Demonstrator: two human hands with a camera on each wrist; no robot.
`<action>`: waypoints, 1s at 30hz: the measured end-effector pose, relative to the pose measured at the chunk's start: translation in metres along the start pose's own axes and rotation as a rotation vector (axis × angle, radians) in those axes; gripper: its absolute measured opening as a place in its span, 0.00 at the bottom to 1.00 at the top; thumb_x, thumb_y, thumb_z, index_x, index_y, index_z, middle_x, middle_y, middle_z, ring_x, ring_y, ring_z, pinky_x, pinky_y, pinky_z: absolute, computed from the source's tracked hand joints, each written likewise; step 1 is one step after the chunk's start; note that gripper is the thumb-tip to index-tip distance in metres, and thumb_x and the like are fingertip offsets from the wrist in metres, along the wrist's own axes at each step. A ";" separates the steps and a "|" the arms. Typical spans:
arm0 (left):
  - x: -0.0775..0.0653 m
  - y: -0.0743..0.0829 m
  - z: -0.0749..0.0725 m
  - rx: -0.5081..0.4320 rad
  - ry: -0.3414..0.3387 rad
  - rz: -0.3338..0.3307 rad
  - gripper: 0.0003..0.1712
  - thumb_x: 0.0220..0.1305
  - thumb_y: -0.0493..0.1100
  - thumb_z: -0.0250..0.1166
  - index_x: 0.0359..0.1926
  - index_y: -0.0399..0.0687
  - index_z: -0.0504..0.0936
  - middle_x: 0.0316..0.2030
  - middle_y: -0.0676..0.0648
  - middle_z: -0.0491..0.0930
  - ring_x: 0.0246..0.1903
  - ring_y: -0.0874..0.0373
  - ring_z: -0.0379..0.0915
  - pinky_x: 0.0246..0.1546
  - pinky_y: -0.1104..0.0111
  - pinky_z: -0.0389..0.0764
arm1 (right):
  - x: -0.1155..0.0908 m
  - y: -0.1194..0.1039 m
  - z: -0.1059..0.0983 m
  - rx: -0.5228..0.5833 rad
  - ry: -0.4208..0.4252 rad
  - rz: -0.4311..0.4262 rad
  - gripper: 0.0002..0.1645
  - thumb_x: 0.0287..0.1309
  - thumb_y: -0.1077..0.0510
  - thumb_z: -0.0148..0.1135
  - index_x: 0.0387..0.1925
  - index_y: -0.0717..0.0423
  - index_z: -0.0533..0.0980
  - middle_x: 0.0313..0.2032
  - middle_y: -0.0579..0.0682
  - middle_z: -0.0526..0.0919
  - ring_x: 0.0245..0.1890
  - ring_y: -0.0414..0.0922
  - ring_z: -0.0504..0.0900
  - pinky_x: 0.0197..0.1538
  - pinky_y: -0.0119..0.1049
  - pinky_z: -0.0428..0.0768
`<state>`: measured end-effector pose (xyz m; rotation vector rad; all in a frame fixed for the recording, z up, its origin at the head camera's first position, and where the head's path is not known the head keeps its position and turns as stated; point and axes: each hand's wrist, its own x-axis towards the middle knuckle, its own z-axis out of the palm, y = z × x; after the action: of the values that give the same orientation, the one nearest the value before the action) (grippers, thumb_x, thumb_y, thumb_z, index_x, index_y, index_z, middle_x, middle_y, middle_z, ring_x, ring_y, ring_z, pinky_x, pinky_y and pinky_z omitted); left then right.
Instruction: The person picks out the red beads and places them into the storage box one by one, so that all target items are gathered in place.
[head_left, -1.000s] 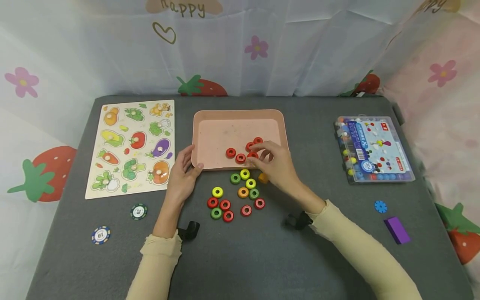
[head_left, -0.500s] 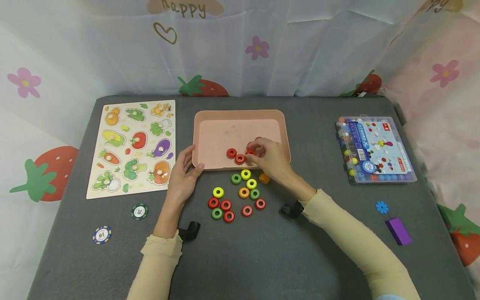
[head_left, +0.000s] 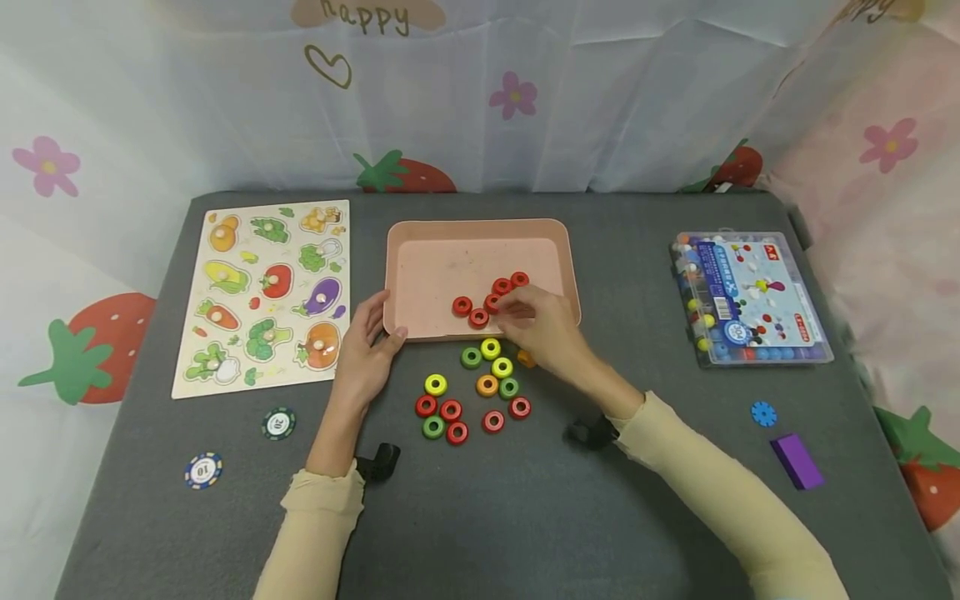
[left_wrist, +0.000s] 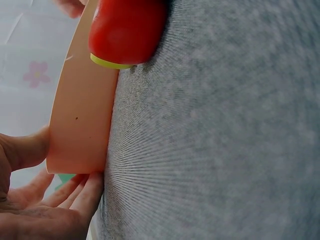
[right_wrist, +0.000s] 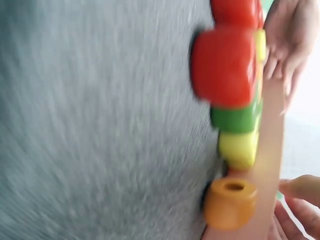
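Observation:
My left hand (head_left: 365, 354) grips the near left corner of a pink tray (head_left: 427, 242); in the left wrist view its thumb lies on the rim and the fingers (left_wrist: 90, 195) lie along the side. Several red ring beads (head_left: 462, 306) lie in the tray's near right part. Over them is my right hand (head_left: 547, 329), fingers bent, fingertips against the right side of one red ring bead (head_left: 492, 303). Thumb and fingers are apart in the right wrist view, the tips hidden behind the tray wall.
Before the tray lie several loose ring beads in red, green, yellow (head_left: 435, 384) and orange (head_left: 487, 385). A vegetable puzzle board (head_left: 258, 379) and two poker chips (head_left: 279, 423) are left; a clear bead box (head_left: 757, 300), blue disc (head_left: 763, 414) and purple block (head_left: 797, 462) are right.
Under my right fingers, one red ring bead has shifted left and slightly away, next to the others. My right hand moved left, then back right a little. The left hand has stayed on the tray.

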<state>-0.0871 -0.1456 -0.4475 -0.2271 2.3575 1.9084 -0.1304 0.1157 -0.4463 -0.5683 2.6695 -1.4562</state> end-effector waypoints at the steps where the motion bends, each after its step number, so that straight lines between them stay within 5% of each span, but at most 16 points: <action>1: 0.002 -0.004 0.000 0.001 0.003 0.004 0.36 0.72 0.35 0.60 0.76 0.45 0.58 0.74 0.38 0.59 0.74 0.45 0.54 0.73 0.52 0.60 | -0.003 -0.002 0.001 0.011 -0.010 -0.023 0.12 0.55 0.67 0.72 0.42 0.62 0.83 0.42 0.55 0.86 0.43 0.48 0.87 0.48 0.40 0.86; 8: 0.006 -0.019 -0.001 0.010 0.015 0.031 0.35 0.72 0.39 0.61 0.76 0.50 0.60 0.74 0.41 0.60 0.74 0.48 0.56 0.73 0.53 0.61 | -0.022 -0.019 0.014 0.034 -0.120 -0.162 0.16 0.52 0.68 0.74 0.44 0.59 0.83 0.42 0.52 0.84 0.44 0.51 0.83 0.50 0.45 0.84; 13: 0.006 -0.018 -0.001 0.017 0.018 0.031 0.35 0.72 0.38 0.61 0.76 0.48 0.60 0.74 0.40 0.60 0.74 0.47 0.56 0.73 0.53 0.61 | -0.031 -0.028 0.029 -0.117 -0.335 -0.225 0.17 0.54 0.60 0.76 0.46 0.52 0.84 0.42 0.44 0.83 0.44 0.43 0.79 0.48 0.38 0.80; 18: 0.007 -0.018 0.000 0.025 0.018 0.044 0.35 0.72 0.37 0.61 0.75 0.46 0.60 0.74 0.39 0.61 0.73 0.47 0.57 0.72 0.53 0.61 | -0.034 -0.032 0.040 -0.216 -0.525 -0.202 0.16 0.57 0.55 0.73 0.48 0.46 0.85 0.42 0.39 0.82 0.45 0.37 0.75 0.48 0.31 0.77; 30: 0.006 -0.019 -0.001 0.019 0.022 0.047 0.35 0.71 0.37 0.61 0.75 0.47 0.60 0.74 0.39 0.61 0.73 0.47 0.57 0.72 0.52 0.62 | -0.033 -0.030 0.043 -0.200 -0.538 -0.211 0.17 0.55 0.54 0.74 0.48 0.46 0.86 0.43 0.38 0.83 0.46 0.36 0.75 0.51 0.32 0.77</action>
<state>-0.0898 -0.1507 -0.4669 -0.1946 2.4151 1.9122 -0.0815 0.0777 -0.4504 -1.1041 2.3776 -0.8961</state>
